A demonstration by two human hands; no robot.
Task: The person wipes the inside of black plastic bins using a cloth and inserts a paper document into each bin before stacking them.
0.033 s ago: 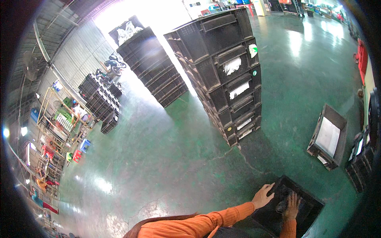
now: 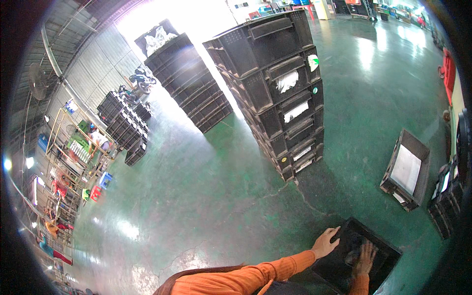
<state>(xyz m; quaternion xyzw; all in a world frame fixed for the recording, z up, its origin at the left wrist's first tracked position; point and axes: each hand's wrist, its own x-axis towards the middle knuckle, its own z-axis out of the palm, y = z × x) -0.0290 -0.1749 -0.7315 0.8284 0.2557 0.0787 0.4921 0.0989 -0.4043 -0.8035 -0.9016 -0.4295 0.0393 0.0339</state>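
Note:
A black plastic crate (image 2: pixel 388 250) sits low in front of me, at the lower right. My left hand (image 2: pixel 326 243) grips its left rim, with the thumb and fingertips over the edge. Inside the crate, my right hand (image 2: pixel 364 258) lies with its fingers stretched out and somewhat spread. Beside and partly under that palm is a dark, crumpled patch (image 2: pixel 350 256), perhaps a rag; it blends into the black and its kind cannot be made out. Orange sleeves cover both my arms.
A tall stack of black crates (image 2: pixel 275 93) stands ahead, with another stack (image 2: pixel 191 78) behind it to the left. At right, a crate (image 2: pixel 418 147) holding a white sheet (image 2: pixel 406 169) rests on the green floor (image 2: pixel 211 196). More crates (image 2: pixel 442 206) stand at the right edge.
My right hand has slid slightly right and toward me inside the crate. The left hand stays on the rim.

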